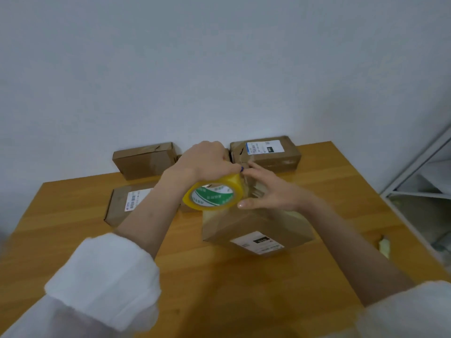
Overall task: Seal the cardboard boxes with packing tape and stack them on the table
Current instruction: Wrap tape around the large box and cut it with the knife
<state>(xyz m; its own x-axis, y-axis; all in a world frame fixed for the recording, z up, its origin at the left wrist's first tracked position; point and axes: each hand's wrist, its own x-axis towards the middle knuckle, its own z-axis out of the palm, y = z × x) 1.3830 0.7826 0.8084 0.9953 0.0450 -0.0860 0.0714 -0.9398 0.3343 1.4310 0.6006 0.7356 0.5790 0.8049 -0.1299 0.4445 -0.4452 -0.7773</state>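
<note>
A cardboard box with a white label lies in the middle of the wooden table. Above its far end my left hand grips a yellow roll of packing tape with a green-and-white core. My right hand is beside the roll, fingers spread, its fingertips at the loose tape end near the roll's top. Whether it pinches the tape is blurred. Three more boxes lie behind: one at the back left, one at the back right, one at the left partly hidden by my left arm.
A white wall runs along the table's far edge. A white metal shelf stands at the right. A small crumpled yellowish scrap lies near the table's right edge. Bare wood shows at the front.
</note>
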